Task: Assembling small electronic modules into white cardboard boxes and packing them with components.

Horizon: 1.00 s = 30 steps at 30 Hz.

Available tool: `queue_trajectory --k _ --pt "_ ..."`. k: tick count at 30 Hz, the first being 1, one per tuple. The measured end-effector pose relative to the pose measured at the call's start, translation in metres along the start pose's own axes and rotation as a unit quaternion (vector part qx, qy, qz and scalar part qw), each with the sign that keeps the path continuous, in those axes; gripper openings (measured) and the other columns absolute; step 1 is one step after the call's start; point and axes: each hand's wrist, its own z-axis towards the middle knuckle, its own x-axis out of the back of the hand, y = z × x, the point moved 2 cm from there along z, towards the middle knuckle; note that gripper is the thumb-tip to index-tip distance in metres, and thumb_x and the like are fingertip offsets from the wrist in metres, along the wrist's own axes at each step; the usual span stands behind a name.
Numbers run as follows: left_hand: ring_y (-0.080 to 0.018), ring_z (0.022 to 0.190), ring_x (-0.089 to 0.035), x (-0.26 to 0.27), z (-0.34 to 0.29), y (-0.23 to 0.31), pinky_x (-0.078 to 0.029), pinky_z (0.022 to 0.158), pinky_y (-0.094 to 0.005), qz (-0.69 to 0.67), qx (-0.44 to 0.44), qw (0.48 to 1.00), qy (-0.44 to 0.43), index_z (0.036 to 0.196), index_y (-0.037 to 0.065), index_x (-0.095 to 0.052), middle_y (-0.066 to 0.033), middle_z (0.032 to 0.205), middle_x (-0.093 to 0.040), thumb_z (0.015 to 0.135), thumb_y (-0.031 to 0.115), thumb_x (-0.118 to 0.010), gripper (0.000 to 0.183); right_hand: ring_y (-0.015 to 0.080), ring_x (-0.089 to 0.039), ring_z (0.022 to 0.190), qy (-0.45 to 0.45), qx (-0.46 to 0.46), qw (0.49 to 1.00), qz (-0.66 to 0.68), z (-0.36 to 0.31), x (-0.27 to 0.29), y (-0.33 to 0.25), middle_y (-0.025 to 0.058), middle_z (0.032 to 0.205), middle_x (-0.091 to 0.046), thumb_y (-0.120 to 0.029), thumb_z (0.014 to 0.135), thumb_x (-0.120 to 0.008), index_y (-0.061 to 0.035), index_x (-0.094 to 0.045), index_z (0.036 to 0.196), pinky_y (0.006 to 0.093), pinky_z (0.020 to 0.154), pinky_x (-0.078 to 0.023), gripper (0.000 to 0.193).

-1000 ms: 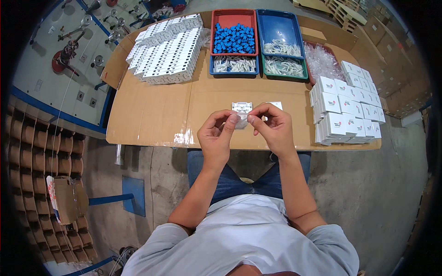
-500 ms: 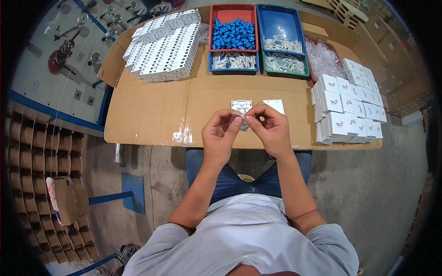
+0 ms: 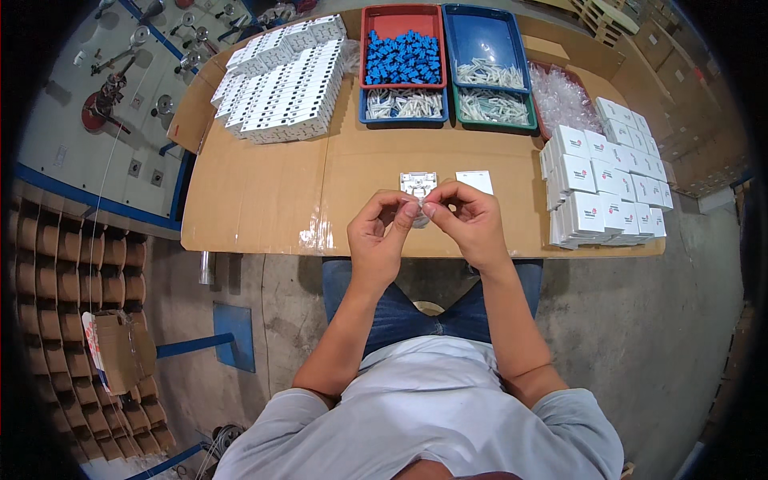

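Note:
Both hands meet over the cardboard-covered table, close to its near edge. My left hand is closed in a pinch, thumb against forefinger. My right hand pinches from the other side, its fingertips almost touching the left ones. Between them is a small clear plastic bag, mostly hidden by the fingers. Just beyond the fingertips a white moulded plastic housing lies on the cardboard, its lower part partly covered by my hands. A flat white square piece lies right of it.
Stacked white units stand far left. A red tray of blue parts and a blue tray of pale slim pieces rest on lower trays. Clear plastic bags fill a bin at right, beside piled white boxes.
My hands have stayed nearly in place, still pinching together. Less of the clear plastic shows between the fingertips now. The view has shifted very slightly.

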Motion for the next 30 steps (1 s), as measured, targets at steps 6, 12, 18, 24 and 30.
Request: queue_trajectory --k 6,12,18,24,30 --pt "-0.0105 0.095 -0.062 0.001 -0.002 -0.004 -0.049 0.088 -0.0258 0.012 0.010 1.000 0.006 0.107 -0.001 -0.063 -0.0039 0.102 -0.065 0.098 0.009 -0.068 0.014 0.0054 -0.059 0.087 0.000 0.015 1.000 0.008 0.000 -0.002 0.005 0.0009 0.094 -0.065 0.000 0.093 -0.071 0.0012 -0.068 0.101 0.0198 0.070 -0.048 0.008" --pt "-0.0104 0.097 -0.061 0.002 -0.004 -0.005 -0.049 0.087 -0.0252 -0.014 -0.002 1.000 0.024 0.111 -0.001 -0.062 -0.0036 0.103 -0.064 0.098 0.008 -0.069 0.017 0.0045 -0.058 0.086 0.009 0.013 1.000 0.010 -0.001 -0.006 0.005 0.0002 0.093 -0.065 -0.001 0.093 -0.071 0.0010 -0.068 0.101 0.0188 0.069 -0.047 0.009" --pt "-0.0107 0.098 -0.062 0.005 -0.002 -0.004 -0.049 0.086 -0.0243 -0.010 -0.001 1.000 -0.024 0.108 -0.001 -0.064 -0.0042 0.105 -0.064 0.098 0.005 -0.068 0.013 0.0039 -0.058 0.083 -0.004 0.002 1.000 -0.011 -0.002 -0.003 0.006 -0.0006 0.091 -0.065 -0.003 0.094 -0.071 0.0001 -0.068 0.100 0.0187 0.067 -0.047 0.008" --pt "-0.0096 0.091 -0.063 0.009 -0.003 -0.008 -0.050 0.081 -0.0237 -0.004 0.043 0.999 0.001 0.108 -0.002 -0.067 -0.0031 0.098 -0.067 0.099 0.007 -0.067 0.013 0.0045 -0.059 0.081 0.024 0.007 0.998 -0.063 -0.002 -0.006 0.005 -0.0004 0.090 -0.066 -0.005 0.093 -0.071 -0.0009 -0.068 0.098 0.0199 0.065 -0.049 0.007" --pt "-0.0098 0.082 -0.064 0.014 -0.003 -0.007 -0.051 0.073 -0.0239 0.087 0.024 0.996 0.009 0.105 -0.003 -0.071 -0.0047 0.093 -0.070 0.099 0.009 -0.067 0.014 0.0064 -0.059 0.082 -0.011 -0.108 0.990 -0.089 -0.002 0.006 0.011 -0.0002 0.087 -0.065 -0.009 0.092 -0.073 -0.0021 -0.068 0.101 0.0225 0.065 -0.050 0.012"
